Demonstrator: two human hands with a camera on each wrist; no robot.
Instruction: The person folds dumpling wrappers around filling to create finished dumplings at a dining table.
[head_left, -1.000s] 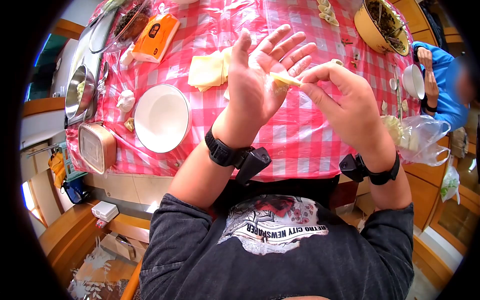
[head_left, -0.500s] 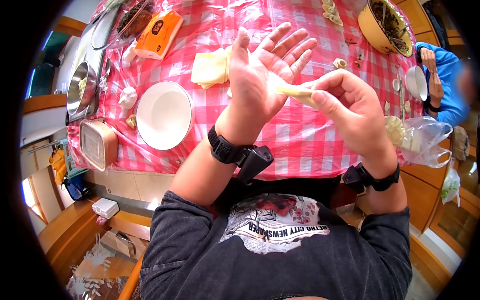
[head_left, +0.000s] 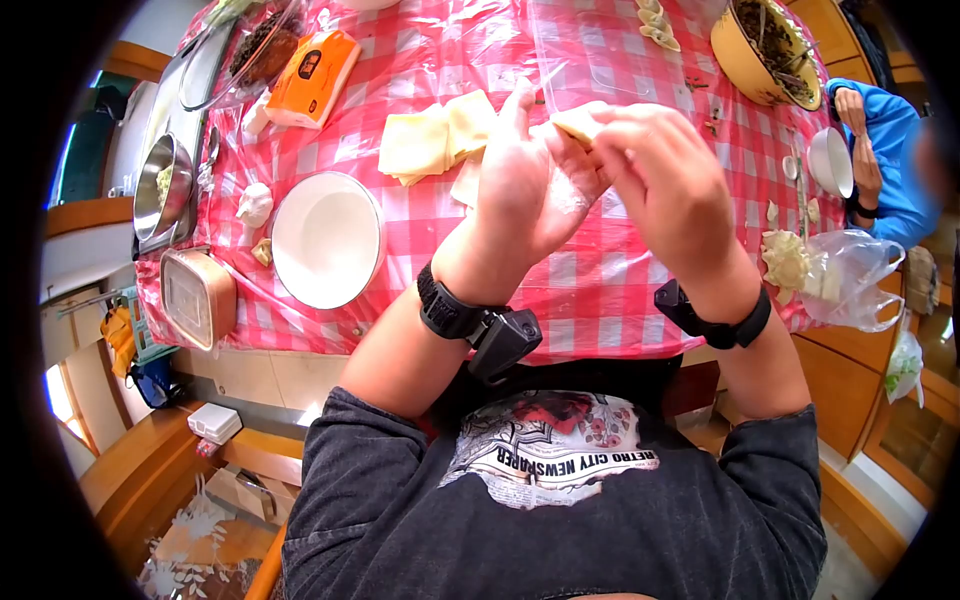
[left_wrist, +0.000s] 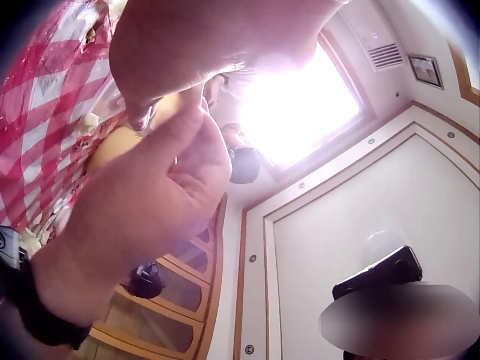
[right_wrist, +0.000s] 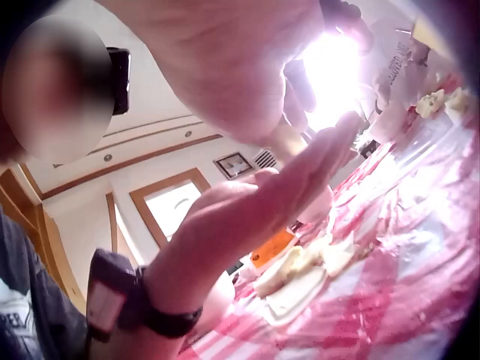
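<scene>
The left hand [head_left: 525,190] is raised palm up, its thumb apart from the fingers and white powder on the palm. A pale yellow dough piece [head_left: 573,128] lies at its fingers. The right hand [head_left: 670,180] comes over from the right and pinches this dough, which partly hides behind its fingers. In the left wrist view the right hand [left_wrist: 142,187] pinches the dough [left_wrist: 191,97] between thumb and finger. The right wrist view shows the left hand [right_wrist: 247,206] with fingers fairly straight beneath the dough [right_wrist: 285,142]. Square yellow wrappers [head_left: 415,145] lie beside the left hand.
On the checked tablecloth [head_left: 600,300] stand a white bowl [head_left: 327,240], a lidded container [head_left: 195,295] and an orange packet [head_left: 313,80]. A yellow filling bowl [head_left: 735,55] and several folded dumplings [head_left: 657,25] are at the back. Another person in blue [head_left: 900,180] sits at the right.
The right hand has moved up and left towards the left hand's fingers, bringing the dough along. The left hand's fingers, spread upwards before, now lean towards the right hand.
</scene>
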